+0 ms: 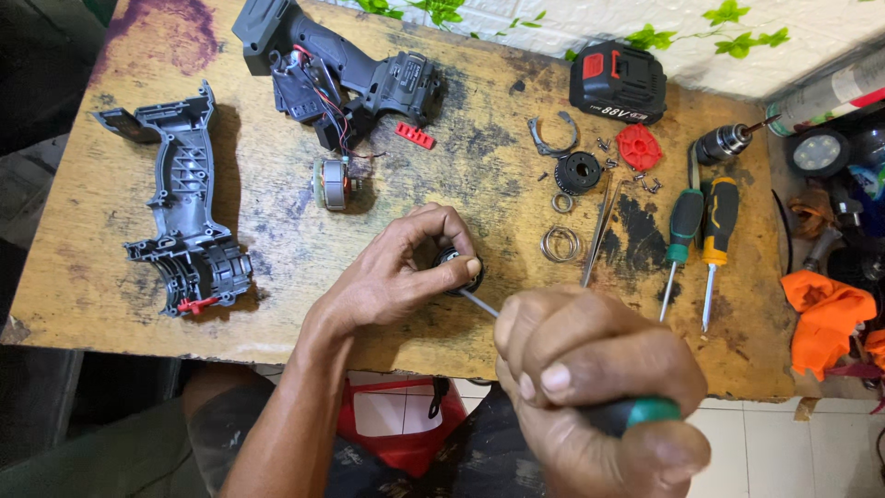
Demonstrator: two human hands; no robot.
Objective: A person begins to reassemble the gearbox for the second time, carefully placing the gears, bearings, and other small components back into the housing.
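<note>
My left hand (406, 267) grips a small round black part (458, 265) against the worn wooden table (277, 221), near its front edge. My right hand (590, 378) is closed on the green-and-black handle of a screwdriver (636, 412); its thin shaft (479, 304) runs up to the round part. Most of the part is hidden by my fingers.
A grey drill housing half (184, 203) lies at left. The other drill half with wires (332, 74) lies at the back, a small motor (332, 183) below it. At right are a battery pack (618, 81), two screwdrivers (701, 231), rings (560, 243), tweezers (599, 231), screws, a chuck (724, 143).
</note>
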